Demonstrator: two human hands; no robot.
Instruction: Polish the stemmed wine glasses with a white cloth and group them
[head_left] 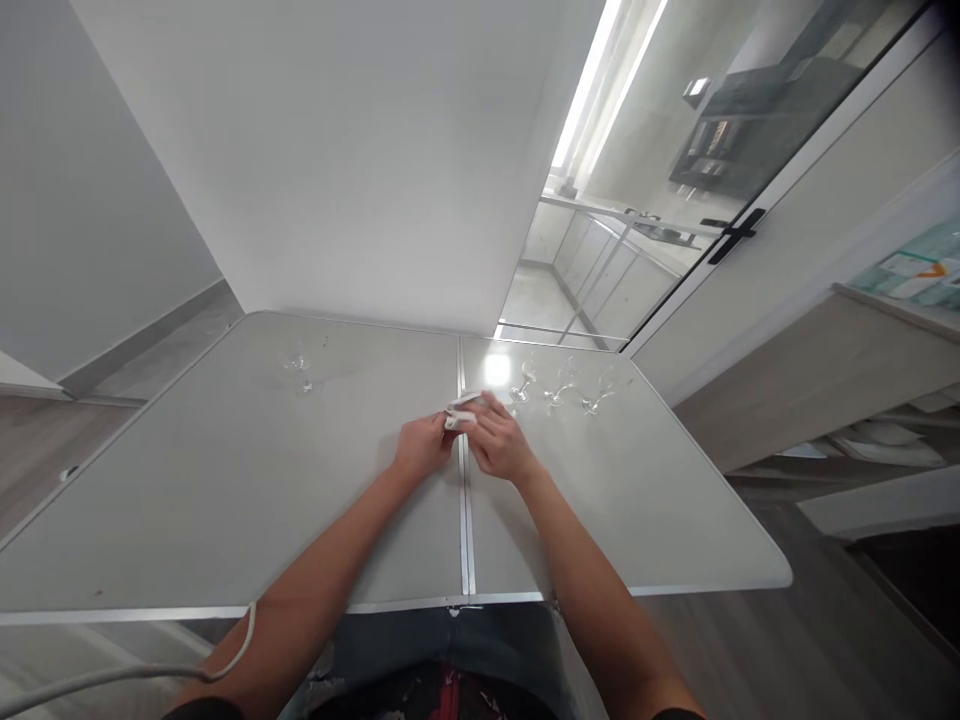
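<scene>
My left hand (424, 446) and my right hand (501, 437) meet over the seam of the table (360, 520). Between them is a small white folded piece (460, 420) that looks like cloth or tissue; its exact kind is too small to tell. The fingers of both hands are closed on it. Just to the right of my right hand, three clear stemmed glasses stand in a row: the nearest glass (520, 385), a middle glass (556, 390) and a far right glass (594, 400). Another clear glass (301, 372) is by itself on the left half of the table.
A metal strip (466, 520) divides the light grey tabletop. Behind it rises a white wall (337, 150), with a glass door (645, 180) and its black handle (735, 236) to the right. A pale cable (150, 672) crosses near my left forearm. Wooden shelving (847, 380) stands at the right.
</scene>
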